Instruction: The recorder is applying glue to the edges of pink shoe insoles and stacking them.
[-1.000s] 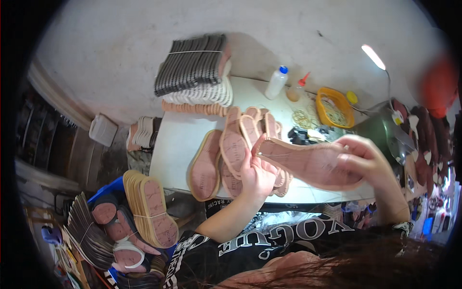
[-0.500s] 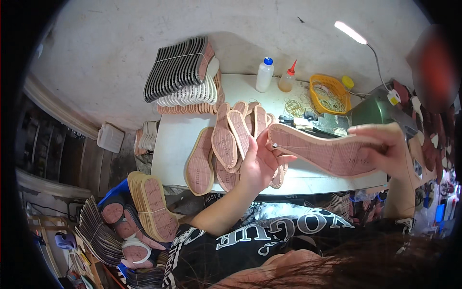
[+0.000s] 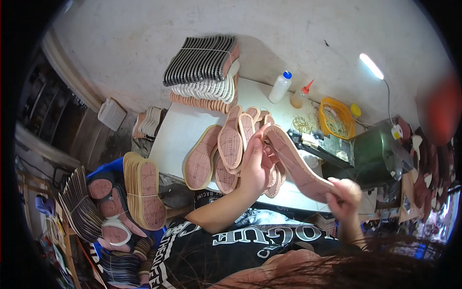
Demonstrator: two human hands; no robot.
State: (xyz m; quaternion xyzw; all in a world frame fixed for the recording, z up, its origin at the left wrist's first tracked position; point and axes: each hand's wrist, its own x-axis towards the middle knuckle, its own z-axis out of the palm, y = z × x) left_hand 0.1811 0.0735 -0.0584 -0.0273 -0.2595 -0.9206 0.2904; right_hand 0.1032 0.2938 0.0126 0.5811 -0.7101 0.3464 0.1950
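Note:
A long pink shoe sole (image 3: 297,163) with a tan rim is held above the white table (image 3: 183,132). My left hand (image 3: 256,163) grips its toe end and my right hand (image 3: 345,196) pinches its heel end. Under my left hand several more pink soles (image 3: 230,143) lie fanned out on the table, one sole (image 3: 199,159) set apart to the left.
A tall stack of black, white and tan soles (image 3: 207,72) stands at the table's back. Two glue bottles (image 3: 280,86), a yellow tray (image 3: 337,120) of rubber bands and a green machine (image 3: 380,154) sit at right. A bound bundle of soles (image 3: 144,190) leans at lower left.
The held sole has tilted, its heel end dropping toward me with my right hand. My left hand stays at the toe end. The view has shifted slightly.

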